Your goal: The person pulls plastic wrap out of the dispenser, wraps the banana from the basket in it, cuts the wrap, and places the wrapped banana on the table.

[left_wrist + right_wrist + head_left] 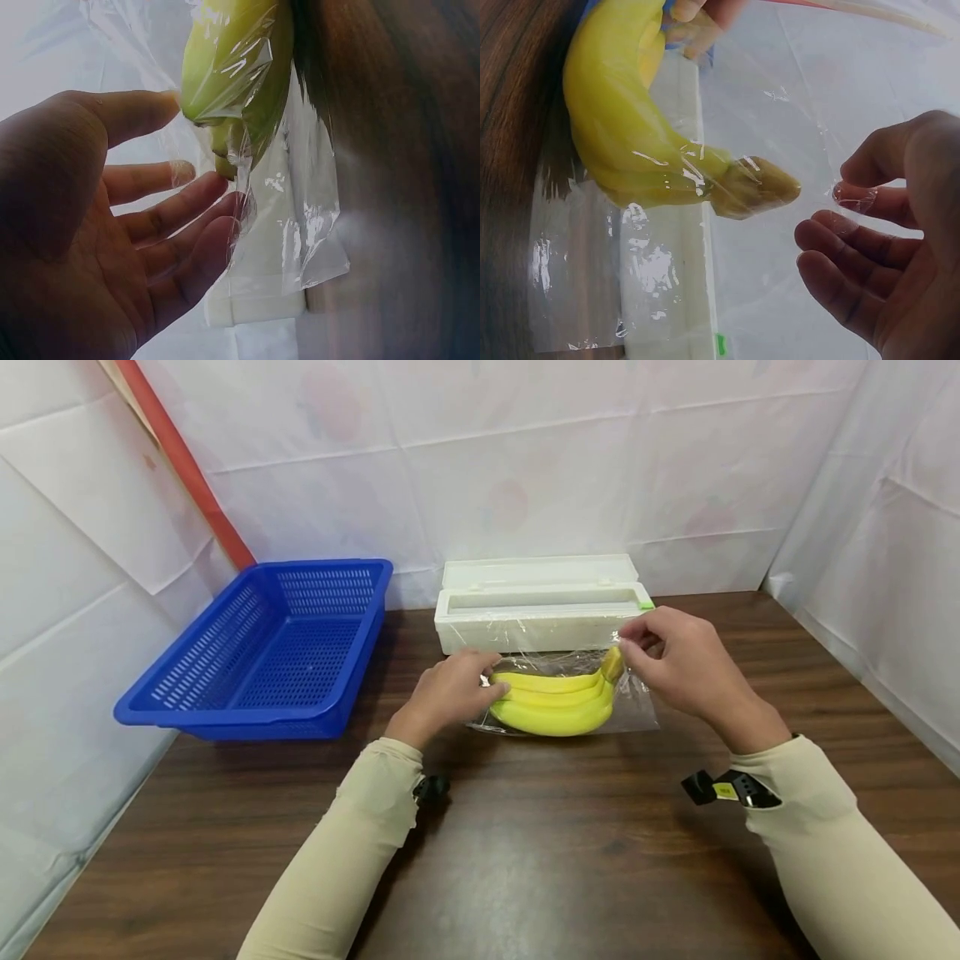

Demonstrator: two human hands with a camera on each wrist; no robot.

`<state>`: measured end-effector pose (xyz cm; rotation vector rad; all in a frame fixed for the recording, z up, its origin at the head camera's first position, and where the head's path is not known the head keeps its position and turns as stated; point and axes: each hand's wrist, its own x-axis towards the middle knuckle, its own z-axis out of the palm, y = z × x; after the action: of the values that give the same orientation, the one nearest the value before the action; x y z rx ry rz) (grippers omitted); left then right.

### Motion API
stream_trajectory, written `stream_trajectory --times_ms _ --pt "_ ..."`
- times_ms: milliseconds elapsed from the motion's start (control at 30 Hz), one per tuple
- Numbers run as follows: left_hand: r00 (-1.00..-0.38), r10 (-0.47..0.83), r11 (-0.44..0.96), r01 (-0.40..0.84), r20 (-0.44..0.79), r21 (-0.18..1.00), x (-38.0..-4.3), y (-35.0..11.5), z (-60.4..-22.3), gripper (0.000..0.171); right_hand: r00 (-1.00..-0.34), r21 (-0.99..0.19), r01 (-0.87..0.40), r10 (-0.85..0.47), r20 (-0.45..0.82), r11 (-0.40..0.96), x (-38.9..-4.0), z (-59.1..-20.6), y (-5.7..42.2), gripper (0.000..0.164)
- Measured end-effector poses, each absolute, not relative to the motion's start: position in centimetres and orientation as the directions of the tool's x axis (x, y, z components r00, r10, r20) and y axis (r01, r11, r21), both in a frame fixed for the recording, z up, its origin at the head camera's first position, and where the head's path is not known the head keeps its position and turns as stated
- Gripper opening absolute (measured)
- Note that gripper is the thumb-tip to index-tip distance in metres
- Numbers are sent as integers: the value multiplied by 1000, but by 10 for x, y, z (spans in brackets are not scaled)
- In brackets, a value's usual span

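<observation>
A bunch of yellow bananas (555, 706) lies on the dark wooden table under a sheet of clear plastic wrap (633, 714). The brown stem end (757, 186) points to the right and up. At the other end is my left hand (453, 689), its thumb at a banana tip and its relaxed fingers spread against the film in the left wrist view. My right hand (678, 664), just past the stem, pinches the wrap between thumb and index finger. The other fingers are loosely bent. Film stretches back toward an opened white wrap dispenser (536, 633) behind the fruit.
A blue plastic basket (258, 717) with slotted walls stands on the left of the table. The dispenser's raised lid (540, 570) leans near the white sheeting at the back. A red strip (187, 464) runs up the sheeting behind the basket.
</observation>
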<state>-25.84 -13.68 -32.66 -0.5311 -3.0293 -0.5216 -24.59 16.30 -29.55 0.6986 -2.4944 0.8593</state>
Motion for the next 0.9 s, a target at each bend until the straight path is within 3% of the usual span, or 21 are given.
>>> stream_trajectory --times_ms 267,600,900 --pt "-945 319 888 325 75 326 -258 -134 -332 58 -743 -412 -622 -336 579 666 -250 -301 162 14" --pt "-944 313 884 331 107 330 -257 -134 -335 48 -767 -407 -592 -331 550 696 -251 -302 166 13" --pt "-940 235 880 314 247 356 -255 -136 -330 28 -778 -346 -579 -373 506 738 -250 -300 165 15"
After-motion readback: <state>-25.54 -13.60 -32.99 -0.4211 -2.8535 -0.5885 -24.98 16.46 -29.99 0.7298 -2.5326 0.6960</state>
